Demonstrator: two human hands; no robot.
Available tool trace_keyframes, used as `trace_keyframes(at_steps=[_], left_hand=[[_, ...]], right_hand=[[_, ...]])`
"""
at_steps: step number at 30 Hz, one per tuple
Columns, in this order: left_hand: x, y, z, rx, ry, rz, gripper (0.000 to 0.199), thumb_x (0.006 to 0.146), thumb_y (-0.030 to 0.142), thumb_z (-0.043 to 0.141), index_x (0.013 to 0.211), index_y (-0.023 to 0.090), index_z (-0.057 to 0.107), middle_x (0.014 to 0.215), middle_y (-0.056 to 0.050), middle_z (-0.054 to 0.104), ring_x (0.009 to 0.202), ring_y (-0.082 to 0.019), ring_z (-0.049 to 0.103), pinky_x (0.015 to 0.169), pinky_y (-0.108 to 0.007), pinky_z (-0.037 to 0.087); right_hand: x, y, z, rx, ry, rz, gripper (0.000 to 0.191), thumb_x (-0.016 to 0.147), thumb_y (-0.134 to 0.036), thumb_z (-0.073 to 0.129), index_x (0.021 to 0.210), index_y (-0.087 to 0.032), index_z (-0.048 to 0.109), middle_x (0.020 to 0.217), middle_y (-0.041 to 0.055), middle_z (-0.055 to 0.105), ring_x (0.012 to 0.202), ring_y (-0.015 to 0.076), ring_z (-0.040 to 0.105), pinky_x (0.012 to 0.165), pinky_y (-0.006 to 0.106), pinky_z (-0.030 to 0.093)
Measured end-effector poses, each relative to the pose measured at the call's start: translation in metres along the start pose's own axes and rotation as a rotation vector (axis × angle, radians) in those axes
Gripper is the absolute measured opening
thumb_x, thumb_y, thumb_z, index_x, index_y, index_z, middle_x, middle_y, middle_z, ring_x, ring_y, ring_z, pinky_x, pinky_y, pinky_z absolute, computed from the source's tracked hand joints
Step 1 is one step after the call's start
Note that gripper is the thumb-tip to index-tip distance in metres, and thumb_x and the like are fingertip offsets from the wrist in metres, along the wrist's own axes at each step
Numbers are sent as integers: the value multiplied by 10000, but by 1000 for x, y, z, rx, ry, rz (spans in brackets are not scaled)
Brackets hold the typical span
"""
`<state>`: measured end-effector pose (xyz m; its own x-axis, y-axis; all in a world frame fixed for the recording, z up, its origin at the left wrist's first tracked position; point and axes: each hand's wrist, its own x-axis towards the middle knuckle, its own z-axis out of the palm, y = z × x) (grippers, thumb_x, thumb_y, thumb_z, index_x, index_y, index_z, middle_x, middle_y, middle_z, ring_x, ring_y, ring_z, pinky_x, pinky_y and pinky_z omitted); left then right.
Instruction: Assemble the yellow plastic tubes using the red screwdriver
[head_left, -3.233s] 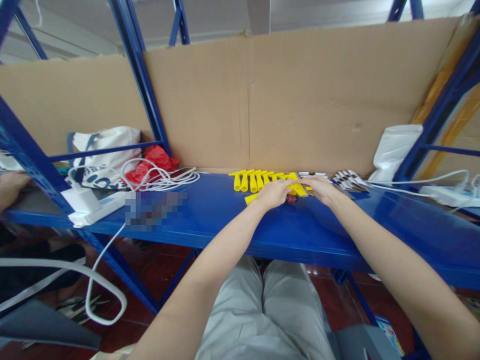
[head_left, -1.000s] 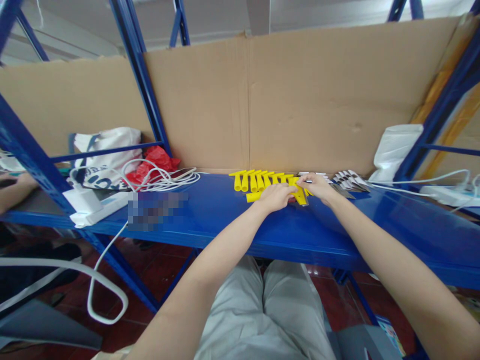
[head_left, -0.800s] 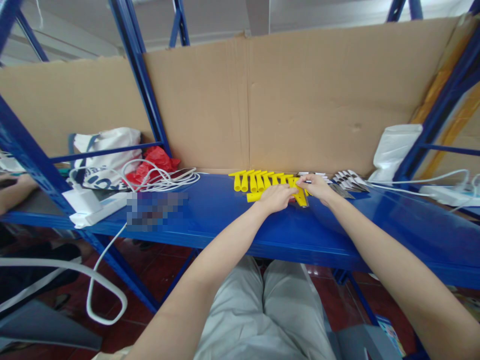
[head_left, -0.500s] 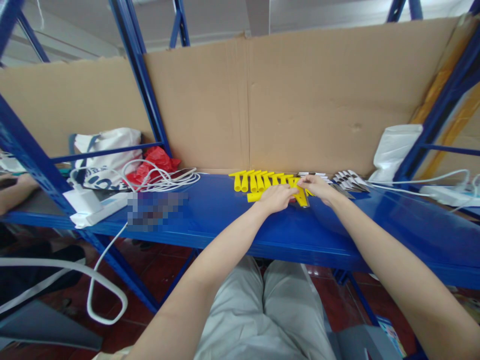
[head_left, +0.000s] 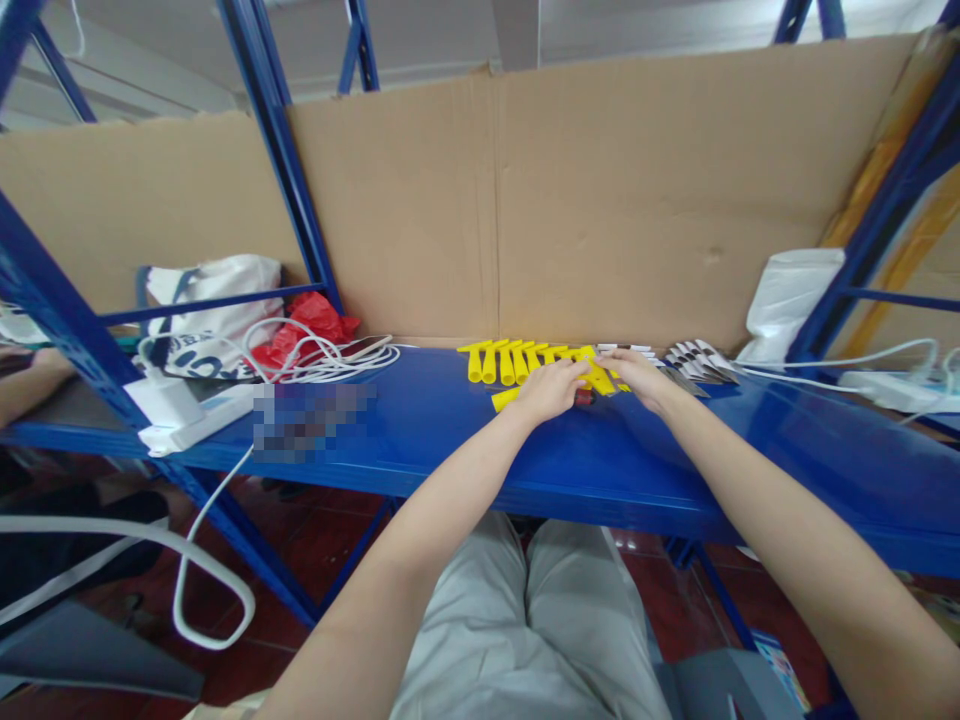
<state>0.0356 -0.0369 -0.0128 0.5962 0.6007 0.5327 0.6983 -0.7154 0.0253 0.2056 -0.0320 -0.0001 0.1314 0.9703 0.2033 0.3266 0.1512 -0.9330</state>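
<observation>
Both my hands are together over the blue shelf, around a yellow T-shaped plastic piece (head_left: pixel 600 379) that looks like a scraper handle. My left hand (head_left: pixel 551 391) is closed on its left side. My right hand (head_left: pixel 634 374) has its fingers closed at the piece's right end. Below my left fingers shows a small dark red object (head_left: pixel 584 397), mostly hidden. Another yellow tube-shaped part (head_left: pixel 504 399) lies left of my left hand, partly covered by it. Behind, several yellow T-shaped pieces (head_left: pixel 508 364) lie in a row, their hollow ends facing me.
Flat metal pieces with black-and-white ends (head_left: pixel 701 362) lie fanned out on the right. A white pouch (head_left: pixel 793 305) leans at the right post. Leftward are white cables (head_left: pixel 341 362), a red plastic bag (head_left: pixel 311 325), a power strip (head_left: pixel 214 415) and another person's arm (head_left: pixel 34 385).
The yellow piece between my hands has turned and its lower end has swung up and right. The dark red object shows more below my left fingers. My hands have barely shifted.
</observation>
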Motion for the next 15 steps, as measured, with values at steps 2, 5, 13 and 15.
trace_keyframes(at_steps=[2,5,13,15], left_hand=[[0,-1,0,3,-2,-5,306,953,206,445,1204,221,619,1180,-83,674,1071,-223,643,896,-352,517],[0,0,-2,0,-22,-11,332,954,207,452,1257,212,586,1230,-95,660,1111,-228,632,919,-361,515],[0,5,-4,-4,-71,-64,479,964,229,448,1442,196,429,1397,-108,569,1231,-236,573,989,-387,490],[0,5,-4,8,-78,-68,481,972,234,432,1452,195,423,1394,-113,570,1236,-238,569,990,-389,489]], right_hand=[[-4,-3,-1,-27,-55,28,184,701,-325,695,690,-173,591,651,8,587,585,103,486,556,226,357],[-8,-7,-1,-37,-77,12,226,689,-350,713,644,-171,584,609,10,582,554,100,472,535,228,346],[-11,-12,3,-46,-11,9,209,742,-250,673,593,-174,548,597,10,604,554,99,512,566,219,401],[-12,-13,5,-22,6,23,206,742,-204,668,580,-170,546,579,-2,587,536,88,493,567,215,399]])
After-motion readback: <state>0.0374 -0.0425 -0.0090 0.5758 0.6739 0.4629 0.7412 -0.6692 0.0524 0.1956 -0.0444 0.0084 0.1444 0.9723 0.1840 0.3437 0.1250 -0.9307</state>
